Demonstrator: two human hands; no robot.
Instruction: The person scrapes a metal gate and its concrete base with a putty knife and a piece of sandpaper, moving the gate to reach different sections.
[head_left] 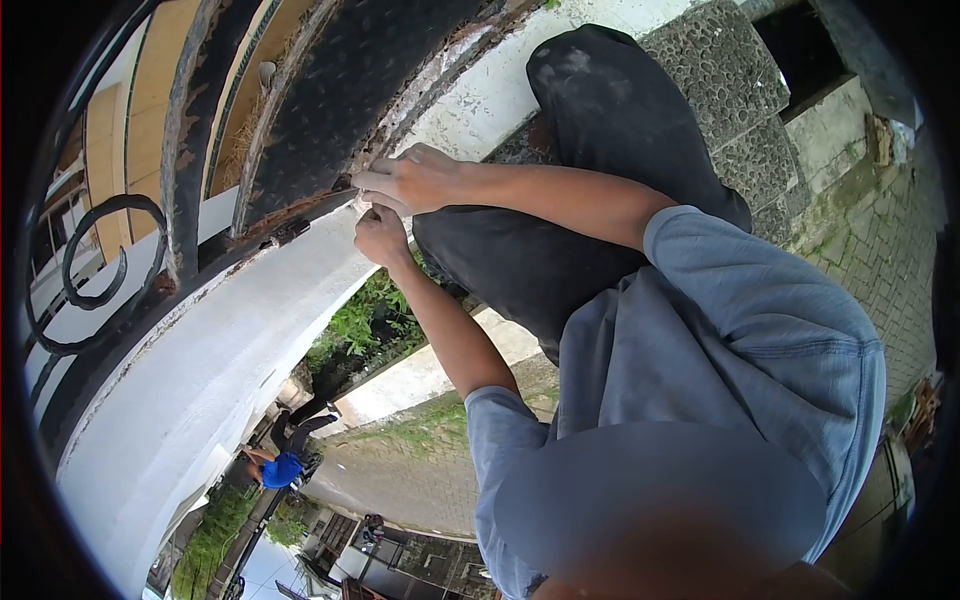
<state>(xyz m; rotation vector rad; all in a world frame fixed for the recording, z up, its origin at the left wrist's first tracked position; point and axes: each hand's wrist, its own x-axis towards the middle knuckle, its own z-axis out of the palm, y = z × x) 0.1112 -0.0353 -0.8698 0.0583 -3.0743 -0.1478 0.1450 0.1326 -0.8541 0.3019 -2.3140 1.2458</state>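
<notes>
My right hand (418,180) is closed, its fingers curled at the rusted lower edge of a dark metal fence panel (340,90). Whitish dust shows on its knuckles. Just below it in the picture, my left hand (381,236) is closed too, with thumb and fingers pressed together close to the right fingertips. Both hands meet where the fence's bottom rail (285,225) sits over a white wall (225,320). Whatever lies between the fingers is hidden or too small to make out. Rust and flaking paint run along the rail.
My bent legs in black trousers (600,110) rest beside the wall. A curled iron scroll (105,295) stands at the left. Green plants (365,325) grow below the wall. Farther off, a person in a blue shirt (281,470) is beside the wall. Paving (890,250) lies right.
</notes>
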